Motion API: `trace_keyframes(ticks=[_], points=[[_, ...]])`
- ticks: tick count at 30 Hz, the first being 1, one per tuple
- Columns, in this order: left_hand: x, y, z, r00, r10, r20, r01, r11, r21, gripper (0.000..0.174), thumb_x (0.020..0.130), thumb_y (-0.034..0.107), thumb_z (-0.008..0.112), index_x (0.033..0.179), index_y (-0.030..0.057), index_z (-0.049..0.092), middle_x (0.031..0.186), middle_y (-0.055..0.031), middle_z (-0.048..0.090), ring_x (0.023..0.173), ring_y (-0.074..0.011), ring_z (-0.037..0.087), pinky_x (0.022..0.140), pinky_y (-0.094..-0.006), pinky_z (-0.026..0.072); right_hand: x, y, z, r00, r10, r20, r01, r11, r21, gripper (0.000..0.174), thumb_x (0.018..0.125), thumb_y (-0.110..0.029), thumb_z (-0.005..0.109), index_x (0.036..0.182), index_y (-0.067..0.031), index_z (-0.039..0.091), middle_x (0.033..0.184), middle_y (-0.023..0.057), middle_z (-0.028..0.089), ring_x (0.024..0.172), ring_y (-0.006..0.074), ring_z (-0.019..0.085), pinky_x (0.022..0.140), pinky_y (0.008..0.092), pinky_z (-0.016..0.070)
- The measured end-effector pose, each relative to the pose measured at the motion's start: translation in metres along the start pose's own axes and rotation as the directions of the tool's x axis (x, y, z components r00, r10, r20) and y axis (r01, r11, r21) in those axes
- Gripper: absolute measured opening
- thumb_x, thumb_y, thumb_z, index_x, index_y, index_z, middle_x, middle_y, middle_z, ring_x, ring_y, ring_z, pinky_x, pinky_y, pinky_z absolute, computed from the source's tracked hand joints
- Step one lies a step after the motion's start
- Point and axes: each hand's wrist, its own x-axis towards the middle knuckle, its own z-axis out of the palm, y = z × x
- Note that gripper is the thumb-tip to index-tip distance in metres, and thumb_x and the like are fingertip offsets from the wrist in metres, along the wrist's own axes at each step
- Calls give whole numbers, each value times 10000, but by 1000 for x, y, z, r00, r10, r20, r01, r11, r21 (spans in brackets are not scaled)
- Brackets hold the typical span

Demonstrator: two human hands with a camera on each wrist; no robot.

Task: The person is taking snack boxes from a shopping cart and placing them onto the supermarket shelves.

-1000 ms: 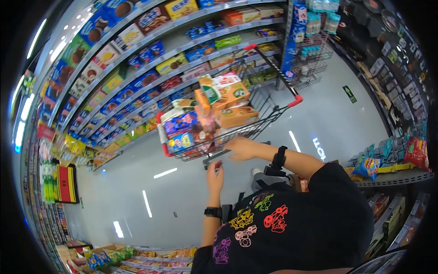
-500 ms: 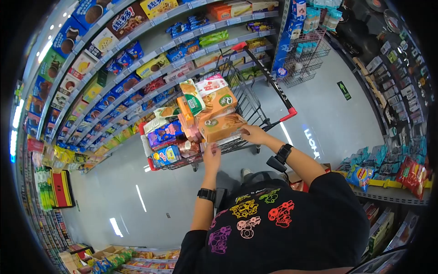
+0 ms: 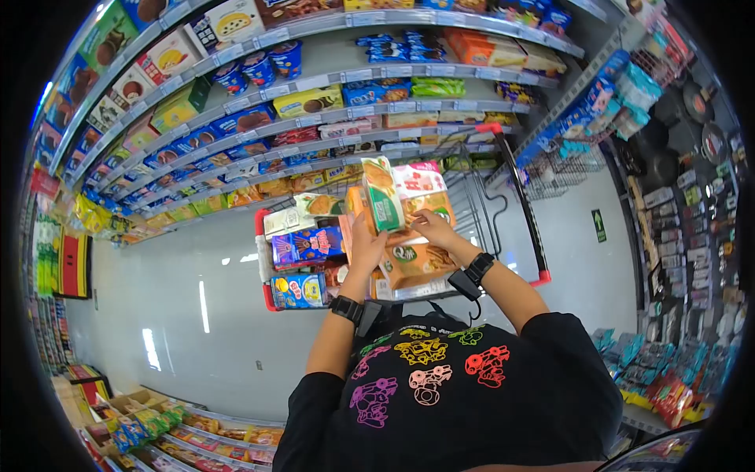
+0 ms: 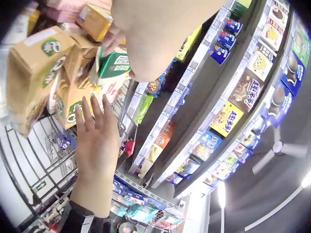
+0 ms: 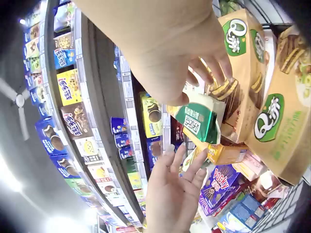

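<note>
A wire shopping cart (image 3: 543,277) holds snack boxes and bags. In the head view a green-and-white package (image 3: 383,195) lies on top, between the two hands. The left hand (image 3: 367,245) is at its lower left edge, thumb near the green end. The right hand (image 3: 435,228) reaches over the orange-brown boxes just right of it, fingers spread loosely. In the right wrist view the green package (image 5: 197,119) sits below the right hand (image 5: 194,58), and the left hand (image 5: 175,191) is beside it with fingers extended. Whether either hand touches the package is unclear.
A blue Pocky box (image 3: 308,246) and a blue-and-yellow box (image 3: 299,291) lie in the cart's left end. Shelves of biscuits (image 3: 314,104) curve behind the cart. Bagged snacks (image 3: 668,397) stand at the right, and grey floor (image 3: 212,315) shows at the left.
Both hands have moved up from the cart's near side to the green-and-white package among the boxes. The head view has shifted, with the cart now closer to the body.
</note>
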Motion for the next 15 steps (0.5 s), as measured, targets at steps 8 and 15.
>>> trace_keyframes(ticks=[8, 15], points=[[52, 5, 1, 967, -62, 247, 101, 984, -147, 502, 779, 74, 578, 1226, 2, 363, 1061, -124, 553, 874, -182, 590, 662, -270, 504, 66, -8, 24, 977, 206, 60, -210, 975, 69, 421, 810, -258, 578, 1142, -10, 508, 1020, 112, 572, 919, 186, 563, 779, 294, 451], [62, -15, 12, 912, -166, 376, 215, 972, -91, 405, 767, 55, 560, 1146, 24, 420, 912, -84, 572, 684, -149, 576, 557, -268, 463, 64, -25, 24, 977, 209, 39, -209, 978, -12, 487, 799, -266, 582, 1198, -14, 460, 1070, 142, 573, 953, 210, 566, 818, 303, 444]])
